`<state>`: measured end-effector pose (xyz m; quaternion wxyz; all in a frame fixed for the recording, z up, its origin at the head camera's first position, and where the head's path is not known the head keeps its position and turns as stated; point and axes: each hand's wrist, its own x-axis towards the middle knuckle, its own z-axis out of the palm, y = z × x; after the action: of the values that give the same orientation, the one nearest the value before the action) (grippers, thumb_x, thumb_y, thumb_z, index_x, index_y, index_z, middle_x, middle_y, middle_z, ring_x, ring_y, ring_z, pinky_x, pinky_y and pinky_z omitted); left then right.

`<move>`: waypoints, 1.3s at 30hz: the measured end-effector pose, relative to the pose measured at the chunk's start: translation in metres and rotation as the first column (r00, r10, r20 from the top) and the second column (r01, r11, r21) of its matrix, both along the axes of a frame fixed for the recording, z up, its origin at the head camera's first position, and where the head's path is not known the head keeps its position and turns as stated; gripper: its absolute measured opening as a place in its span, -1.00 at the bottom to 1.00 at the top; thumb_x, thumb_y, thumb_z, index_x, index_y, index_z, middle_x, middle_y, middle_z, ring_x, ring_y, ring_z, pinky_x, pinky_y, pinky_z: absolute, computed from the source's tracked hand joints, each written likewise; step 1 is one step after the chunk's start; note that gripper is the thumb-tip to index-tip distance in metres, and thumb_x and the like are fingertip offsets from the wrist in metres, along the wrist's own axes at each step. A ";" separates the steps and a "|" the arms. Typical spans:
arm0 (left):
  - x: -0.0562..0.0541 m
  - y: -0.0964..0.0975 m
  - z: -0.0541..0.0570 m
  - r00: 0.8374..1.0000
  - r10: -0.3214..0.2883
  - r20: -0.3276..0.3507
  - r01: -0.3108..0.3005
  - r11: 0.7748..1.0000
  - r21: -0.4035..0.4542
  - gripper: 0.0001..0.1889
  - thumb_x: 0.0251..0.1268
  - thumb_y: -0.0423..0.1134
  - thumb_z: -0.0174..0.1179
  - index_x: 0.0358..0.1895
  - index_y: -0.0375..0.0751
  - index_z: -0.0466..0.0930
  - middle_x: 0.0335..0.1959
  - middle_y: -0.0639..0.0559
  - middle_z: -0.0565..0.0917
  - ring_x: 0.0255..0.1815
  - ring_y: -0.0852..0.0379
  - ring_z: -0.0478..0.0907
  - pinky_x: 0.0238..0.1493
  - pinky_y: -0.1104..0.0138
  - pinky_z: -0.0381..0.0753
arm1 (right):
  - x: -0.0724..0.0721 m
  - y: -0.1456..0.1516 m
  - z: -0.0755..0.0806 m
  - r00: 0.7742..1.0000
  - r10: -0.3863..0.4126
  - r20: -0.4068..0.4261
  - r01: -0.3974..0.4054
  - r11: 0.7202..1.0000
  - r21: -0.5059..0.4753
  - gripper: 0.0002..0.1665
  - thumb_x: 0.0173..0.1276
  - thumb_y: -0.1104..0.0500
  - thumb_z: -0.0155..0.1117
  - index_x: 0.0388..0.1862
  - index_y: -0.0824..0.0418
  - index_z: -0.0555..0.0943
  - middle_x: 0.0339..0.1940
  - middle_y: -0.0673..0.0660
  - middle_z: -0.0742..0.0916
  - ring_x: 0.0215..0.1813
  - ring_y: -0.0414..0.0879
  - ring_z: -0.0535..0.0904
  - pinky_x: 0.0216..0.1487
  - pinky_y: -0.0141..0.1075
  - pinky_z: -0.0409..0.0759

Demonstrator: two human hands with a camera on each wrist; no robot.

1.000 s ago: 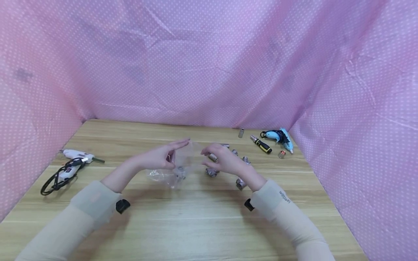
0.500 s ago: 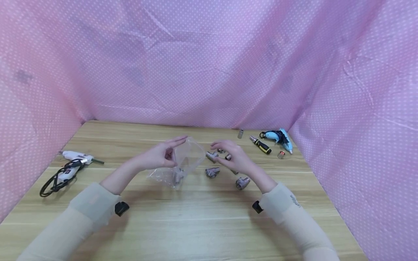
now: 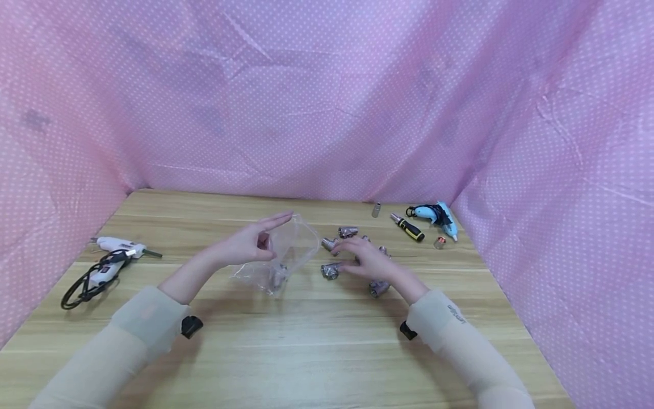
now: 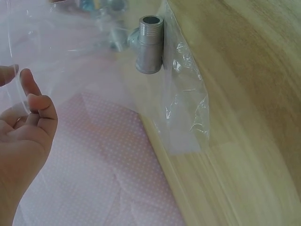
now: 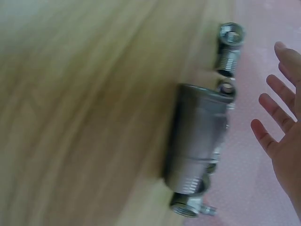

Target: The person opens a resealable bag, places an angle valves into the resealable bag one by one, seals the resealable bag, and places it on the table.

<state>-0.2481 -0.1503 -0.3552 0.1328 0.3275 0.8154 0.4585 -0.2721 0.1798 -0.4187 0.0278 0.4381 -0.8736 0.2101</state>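
My left hand [image 3: 246, 245] pinches the edge of a clear plastic bag [image 3: 300, 245], whose mouth gapes to the right. Inside the bag, a threaded metal pipe fitting [image 4: 150, 49] shows in the left wrist view. My right hand [image 3: 372, 262] is over a loose group of metal pipe fittings, its fingers spread and bent a little, holding nothing. Its thumb comes right by a tee fitting [image 3: 330, 271]; a second fitting [image 3: 328, 244] lies by its fingertips. Behind them lies another fitting [image 3: 348, 232], and one more [image 3: 378, 288] sits below the wrist. The hand partly hides several others.
At the left lies a white glue gun [image 3: 116, 244] with a coiled black cord. A yellow-black screwdriver [image 3: 411, 229], a light blue glue gun [image 3: 448, 220] and a small metal cylinder [image 3: 376, 210] are at the back right. Pink dotted cloth [image 3: 306, 113] walls the wooden table [image 3: 286, 352].
My right hand has drawn away from the bag's mouth to the right, then come down among the fittings. The left hand has stayed nearly still with the bag.
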 end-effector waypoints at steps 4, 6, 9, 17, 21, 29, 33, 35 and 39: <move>-0.001 0.001 -0.001 1.000 0.002 -0.009 -0.002 1.000 0.002 -0.08 0.03 -0.45 0.26 0.50 -0.08 -0.01 0.53 -0.01 -0.01 -0.45 0.17 0.43 -0.38 0.42 0.51 | -0.004 -0.002 -0.010 0.998 -0.019 0.059 0.013 0.995 0.095 -0.45 0.19 0.01 0.34 0.15 0.17 0.54 0.21 0.13 0.58 0.29 0.05 0.41 0.33 0.04 0.28; -0.001 0.001 -0.001 1.000 0.004 -0.003 -0.004 1.000 0.007 -0.08 0.04 -0.41 0.28 0.50 -0.07 0.00 0.53 0.01 0.00 -0.46 0.17 0.43 -0.39 0.42 0.50 | -0.006 -0.002 -0.013 0.997 -0.016 0.069 0.008 0.993 0.121 -0.44 0.19 0.00 0.34 0.16 0.15 0.54 0.21 0.12 0.58 0.30 0.04 0.40 0.35 0.03 0.26; -0.001 0.003 -0.002 1.000 0.021 0.014 -0.021 1.000 0.009 -0.12 0.13 -0.29 0.29 0.50 -0.01 0.01 0.49 0.00 0.09 -0.49 0.12 0.45 -0.44 0.40 0.51 | -0.008 -0.003 -0.016 0.998 0.002 0.065 -0.011 0.991 0.136 -0.45 0.17 -0.02 0.35 0.14 0.12 0.55 0.16 0.08 0.62 0.26 0.02 0.43 0.33 -0.02 0.30; -0.001 0.009 -0.006 0.998 0.050 0.045 -0.052 0.998 0.037 -0.33 0.35 -0.33 0.07 0.49 0.02 0.06 0.50 -0.04 0.08 -0.48 0.05 0.56 -0.48 0.29 0.57 | -0.011 -0.005 -0.020 0.999 0.034 0.042 -0.040 0.986 0.161 -0.46 0.15 -0.04 0.37 0.11 0.08 0.57 0.11 0.02 0.65 0.20 -0.05 0.46 0.29 -0.11 0.36; 0.001 0.010 -0.005 0.996 0.044 0.081 -0.050 0.997 0.067 -0.31 0.31 -0.46 -0.02 0.49 -0.02 0.05 0.51 -0.05 0.04 -0.47 0.07 0.55 -0.45 0.31 0.59 | -0.011 -0.005 -0.020 0.998 0.045 0.048 -0.052 0.987 0.154 -0.48 0.14 0.01 0.38 0.10 0.10 0.57 0.11 0.03 0.65 0.20 -0.04 0.47 0.29 -0.11 0.37; 0.006 0.012 -0.004 0.993 0.003 0.116 -0.013 0.997 0.082 -0.22 0.22 -0.53 -0.02 0.51 -0.03 -0.03 0.53 -0.11 -0.06 -0.46 -0.06 0.49 -0.41 0.25 0.59 | -0.010 -0.003 -0.021 0.995 0.034 0.092 -0.045 0.991 0.123 -0.50 0.14 0.06 0.39 0.09 0.12 0.58 0.07 0.04 0.66 0.16 -0.07 0.50 0.26 -0.17 0.42; 0.009 0.013 -0.006 0.996 -0.006 0.084 0.001 0.999 0.053 -0.12 0.10 -0.54 0.05 0.51 0.01 -0.06 0.54 0.00 -0.07 -0.40 -0.01 0.47 -0.39 0.22 0.60 | -0.007 0.002 -0.021 0.993 0.025 0.118 -0.033 0.997 0.066 -0.52 0.13 0.09 0.40 0.07 0.12 0.59 0.07 0.07 0.65 0.15 -0.04 0.51 0.24 -0.13 0.43; 0.010 0.014 -0.007 0.998 -0.005 0.056 0.003 1.000 0.029 -0.07 0.05 -0.52 0.10 0.52 0.03 -0.08 0.54 0.06 -0.05 -0.37 0.03 0.45 -0.35 0.23 0.60 | -0.006 0.005 -0.020 0.993 0.008 0.121 -0.013 0.999 0.041 -0.53 0.13 0.10 0.40 0.05 0.11 0.60 0.06 0.06 0.65 0.12 -0.05 0.52 0.19 -0.14 0.47; 0.012 0.015 -0.007 1.000 -0.005 0.027 0.005 1.000 -0.001 -0.02 0.00 -0.48 0.16 0.52 0.07 -0.11 0.53 0.11 -0.04 -0.35 0.04 0.43 -0.30 0.27 0.59 | 0.000 0.010 -0.010 0.991 -0.027 0.128 0.029 0.999 -0.016 -0.57 0.12 0.14 0.42 0.01 0.09 0.61 0.05 0.06 0.66 0.06 -0.08 0.54 0.09 -0.16 0.53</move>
<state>-0.2359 -0.1355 -0.3626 0.1452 0.3230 0.8131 0.4620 -0.2726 0.1894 -0.4284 -0.0215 0.4112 -0.8777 0.2451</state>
